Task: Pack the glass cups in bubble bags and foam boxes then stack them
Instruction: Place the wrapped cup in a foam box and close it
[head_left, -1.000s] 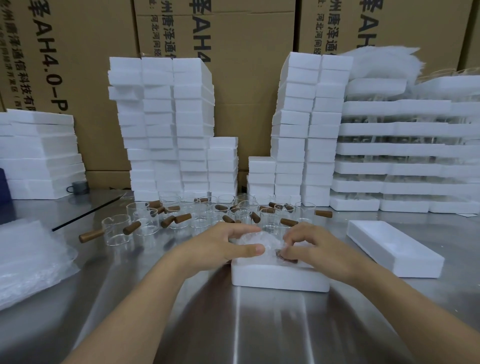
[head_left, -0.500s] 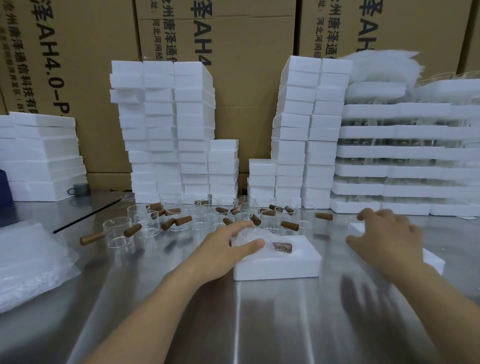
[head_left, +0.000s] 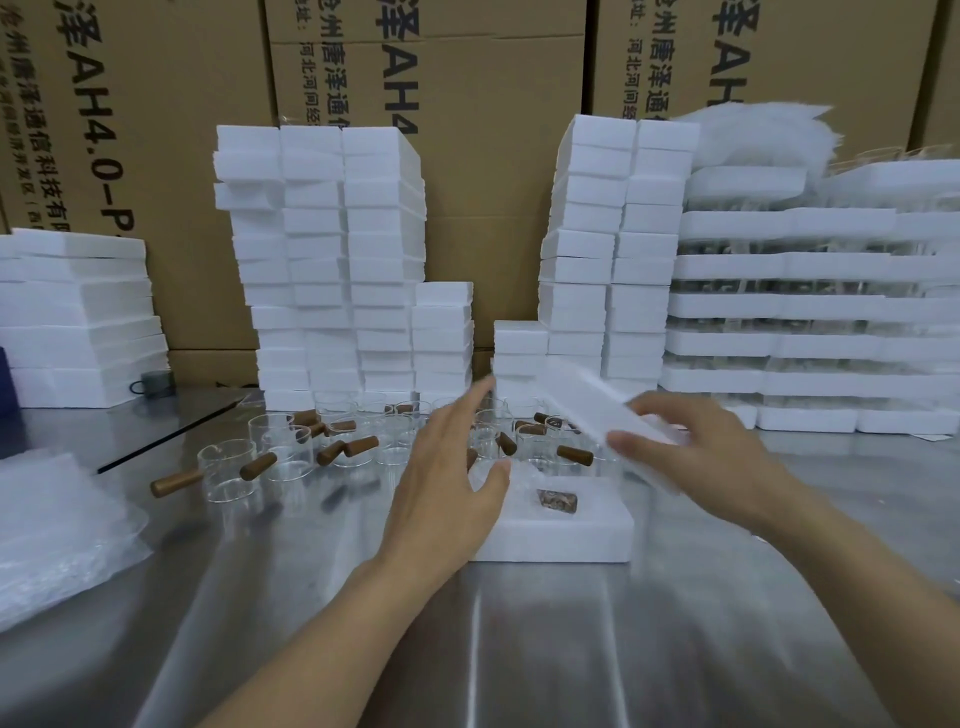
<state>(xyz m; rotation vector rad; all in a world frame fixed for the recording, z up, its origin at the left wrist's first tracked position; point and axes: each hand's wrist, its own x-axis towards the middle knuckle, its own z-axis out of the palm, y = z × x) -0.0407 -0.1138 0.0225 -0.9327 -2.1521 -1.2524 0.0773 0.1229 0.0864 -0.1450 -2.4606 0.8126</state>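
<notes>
Above rectangular foam box (head_left: 561, 540), tilted foam lid (head_left: 592, 405)

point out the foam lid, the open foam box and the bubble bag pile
foam lid (head_left: 592, 405): head view, middle of its flat face
foam box (head_left: 561, 543): head view, its front wall
bubble bags (head_left: 57, 519): head view, top of the pile

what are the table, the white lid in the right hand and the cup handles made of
The table looks like brushed metal, probably stainless steel: grey sheen with streaky reflections. The foam lid in the right hand is matte white foam, likely polystyrene, though motion-blurred. The cup handle is brown and matte, looks like wood; grain too small to tell.
</notes>
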